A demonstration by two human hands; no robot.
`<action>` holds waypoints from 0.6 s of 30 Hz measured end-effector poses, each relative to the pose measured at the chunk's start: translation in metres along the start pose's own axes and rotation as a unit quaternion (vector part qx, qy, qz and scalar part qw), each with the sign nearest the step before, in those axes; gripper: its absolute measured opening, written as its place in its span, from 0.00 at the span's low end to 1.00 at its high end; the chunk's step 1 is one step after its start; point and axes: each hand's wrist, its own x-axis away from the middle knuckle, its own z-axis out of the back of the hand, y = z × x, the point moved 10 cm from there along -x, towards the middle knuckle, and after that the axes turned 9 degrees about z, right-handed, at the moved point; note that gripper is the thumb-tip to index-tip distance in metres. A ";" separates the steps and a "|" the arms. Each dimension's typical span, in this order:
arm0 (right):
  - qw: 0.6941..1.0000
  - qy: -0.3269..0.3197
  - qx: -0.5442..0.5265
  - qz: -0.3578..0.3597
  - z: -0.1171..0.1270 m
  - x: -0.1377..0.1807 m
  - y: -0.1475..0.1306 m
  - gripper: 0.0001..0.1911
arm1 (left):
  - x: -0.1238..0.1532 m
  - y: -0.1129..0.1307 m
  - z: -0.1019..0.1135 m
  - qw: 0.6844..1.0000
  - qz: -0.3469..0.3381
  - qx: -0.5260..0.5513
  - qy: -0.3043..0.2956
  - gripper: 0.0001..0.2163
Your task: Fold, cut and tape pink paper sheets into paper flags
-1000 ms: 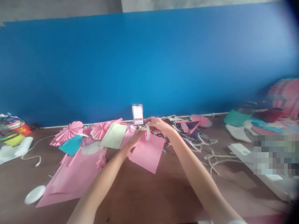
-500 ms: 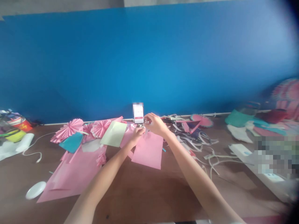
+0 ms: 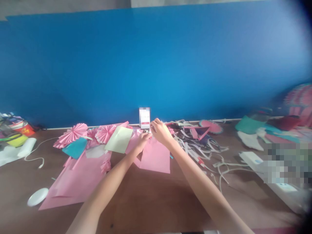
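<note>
Both my hands work close together at the far edge of a sheet of pink paper (image 3: pixel 156 159). My left hand (image 3: pixel 144 140) is closed at the sheet's upper left, fingers curled on that edge. Beside it, slightly higher, my right hand (image 3: pixel 160 131) is closed with its fingertips pinched. A small pale bit shows between the hands, too blurred to name. Just beyond them a phone (image 3: pixel 145 118) with a lit screen stands upright against the blue panel. A pale green sheet (image 3: pixel 119 139) lies to the left.
Pink folded paper fans (image 3: pixel 106 133), a teal piece (image 3: pixel 74 148) and a large pink sheet (image 3: pixel 73 182) lie left. A tangle of paper strips (image 3: pixel 192 139) lies right, with a white power strip (image 3: pixel 251 157) beyond. A white round object (image 3: pixel 37 197) is at near left.
The pink sheet under my hands has turned slightly, its near right corner moving up and right. My right hand has closed in a little toward my left hand.
</note>
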 end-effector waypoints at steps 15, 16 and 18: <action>0.995 0.004 -0.095 -0.015 -0.001 0.001 0.018 0.08 | 0.004 0.001 0.000 1.000 0.020 0.004 0.007 0.14; 0.994 0.016 -0.110 -0.023 0.002 0.001 0.020 0.08 | 0.004 0.001 0.000 1.000 0.019 0.005 0.009 0.14; 0.989 0.029 -0.141 -0.026 0.004 0.002 0.024 0.12 | 0.003 0.001 0.002 1.000 0.018 0.008 0.014 0.15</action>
